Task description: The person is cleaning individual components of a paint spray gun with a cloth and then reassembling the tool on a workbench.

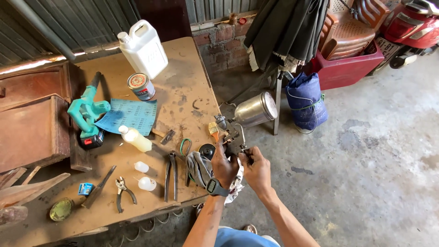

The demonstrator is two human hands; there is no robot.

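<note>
Beside workbench [183,91], both hands [224,167] [257,171] clasp metal spray gun [244,121].

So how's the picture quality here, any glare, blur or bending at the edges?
Head view: even daylight, sharp overall; glare on the metal cup of the spray gun held by the left hand and right hand; a bright sun strip at the far left; wide-angle bending tilts the table edges and the wall.
</note>
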